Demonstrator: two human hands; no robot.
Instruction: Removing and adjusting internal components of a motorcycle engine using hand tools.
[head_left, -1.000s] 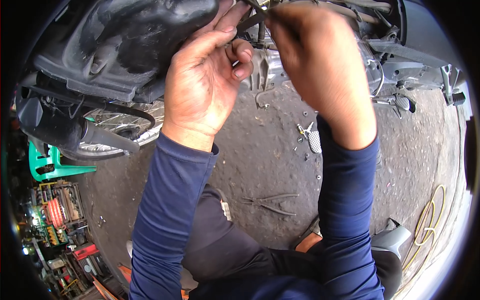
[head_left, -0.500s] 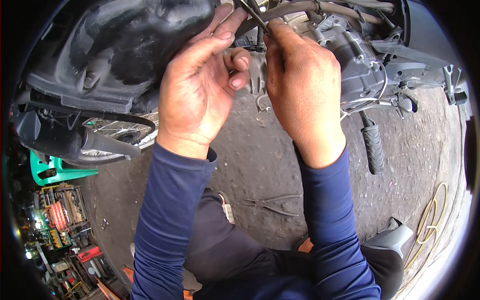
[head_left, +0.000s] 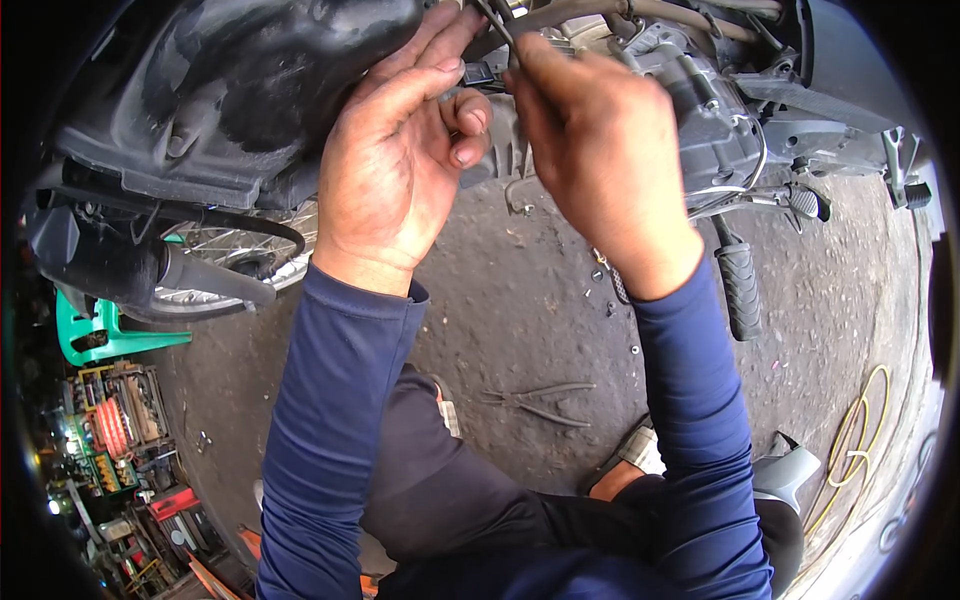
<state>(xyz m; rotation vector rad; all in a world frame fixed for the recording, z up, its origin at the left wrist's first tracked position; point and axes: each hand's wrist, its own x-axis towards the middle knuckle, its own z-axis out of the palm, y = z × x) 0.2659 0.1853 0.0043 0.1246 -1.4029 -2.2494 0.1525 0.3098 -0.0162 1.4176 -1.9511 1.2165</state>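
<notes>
My right hand [head_left: 610,150] is closed round a thin dark rod [head_left: 494,20] that slants up and left out of the frame. The rod's lower part is hidden in my grip, and its kind is unclear. My left hand [head_left: 395,180] faces palm up beside the motorcycle's black plastic housing [head_left: 270,90]. Some of its fingers stretch towards the rod's upper part, while others curl loosely above the palm. Whether those far fingertips touch the rod cannot be made out. Both hands are over the motorcycle, left of its grey engine [head_left: 700,110].
Pliers [head_left: 540,400] lie on the rough floor below my hands, with small loose parts [head_left: 600,275] near my right wrist. A spoked wheel [head_left: 240,270] and green plastic chair [head_left: 110,335] stand left, above cluttered tools [head_left: 120,440]. A yellow cord [head_left: 855,440] is coiled at right.
My right hand has shifted slightly up and left with the rod and is a little blurred. My left hand stays nearly in place. Small parts on the floor now show beside my right wrist.
</notes>
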